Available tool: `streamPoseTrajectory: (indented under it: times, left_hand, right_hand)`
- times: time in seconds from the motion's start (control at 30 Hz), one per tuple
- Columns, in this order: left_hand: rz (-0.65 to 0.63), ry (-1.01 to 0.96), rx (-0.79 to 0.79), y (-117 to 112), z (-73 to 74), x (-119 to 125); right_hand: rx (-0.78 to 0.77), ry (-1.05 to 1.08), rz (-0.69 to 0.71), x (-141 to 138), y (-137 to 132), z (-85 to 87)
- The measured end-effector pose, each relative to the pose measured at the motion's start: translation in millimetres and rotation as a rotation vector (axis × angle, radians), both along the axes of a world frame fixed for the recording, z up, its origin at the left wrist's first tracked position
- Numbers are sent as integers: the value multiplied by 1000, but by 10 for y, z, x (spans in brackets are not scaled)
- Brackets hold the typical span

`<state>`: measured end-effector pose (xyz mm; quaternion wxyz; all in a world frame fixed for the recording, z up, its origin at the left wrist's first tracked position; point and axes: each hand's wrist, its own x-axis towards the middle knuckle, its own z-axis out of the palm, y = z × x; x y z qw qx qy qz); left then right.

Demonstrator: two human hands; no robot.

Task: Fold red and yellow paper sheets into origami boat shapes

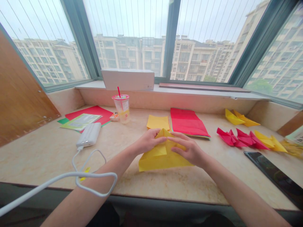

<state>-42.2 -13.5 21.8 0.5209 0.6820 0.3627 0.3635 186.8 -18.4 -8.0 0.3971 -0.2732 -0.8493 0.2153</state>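
Observation:
A partly folded yellow paper sheet (161, 156) lies on the marble counter (47, 151) in front of me. My left hand (148, 140) rests on its upper left part, fingers closed on a raised flap near the top point. My right hand (188, 148) presses on the upper right side, fingers curled over the paper and pinching a fold. Both hands meet at the paper's peak.
A stack of red sheets (188, 122) and a yellow sheet (158, 122) lie behind the paper. Folded red (239, 138) and yellow (271, 141) paper shapes sit at right, beside a dark phone (272, 171). At left: a white power bank (89, 134) with cable, a drink cup (121, 107), coloured papers.

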Motion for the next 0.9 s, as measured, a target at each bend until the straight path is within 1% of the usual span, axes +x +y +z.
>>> streamPoseTrajectory:
  times: [0.03,0.1,0.17,0.2,0.27,0.4,0.47,0.57,0.63,0.73,0.8,0.9]
  left_hand:
    - [3,-25,-6,-2,11,-2]
    - [28,-83,-27,4,21,-2]
    - [51,-133,-46,20,14,-1]
    - [57,-149,-54,29,7,1]
    - [61,-161,-73,39,-6,6]
    - [44,-152,-115,5,15,4]
    - [-6,-139,-141,-31,39,-5]
    - [-120,-125,-181,-69,42,-18]
    - [-144,-140,-195,-70,14,-16]
    - [-80,-181,-184,-42,-29,-2]
    - [-4,-244,-175,-21,-33,8]
    - [172,-368,-167,-7,-4,21]
  right_hand:
    - [-70,38,-34,-4,-1,5]
    - [-269,130,-85,-9,-3,29]
    - [-468,192,-85,-4,-2,69]
    - [-538,207,-74,1,-1,92]
    - [-611,229,-57,13,4,134]
    - [-673,299,-39,23,9,170]
    - [-686,324,-33,16,9,166]
    - [-705,339,-20,-3,8,149]
    - [-737,353,-8,-14,14,139]
    - [-730,429,-65,-8,40,141]
    - [-642,491,-142,13,64,157]
    - [-514,545,-226,36,91,184]
